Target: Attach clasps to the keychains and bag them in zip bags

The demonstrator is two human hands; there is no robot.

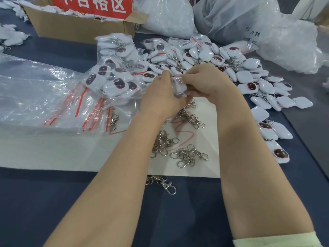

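While both hands are meeting just above the far edge of the white mat (pixel 71 150), the left hand (pixel 160 93) is pinching one side of a small clear zip bag (pixel 179 86) and the right hand (pixel 206 81) is pinching the other side. Fingers of both hands are curling tight on the bag, so neither hand is lying open. Something white is sitting inside the bag, but it is looking too blurry to name. Shiny metal clasps (pixel 187 154) are lying in little heaps on the mat, right under the wrists, and a few are lying on the dark blue table (pixel 53 202) near the mat's front edge. Loose white keychains (pixel 249 75) are lying in a big pile just beyond and to the right of the hands. To the left, empty zip bags (pixel 92 107) with red strips are lying flat, and filled bags (pixel 114 77) are resting behind them.
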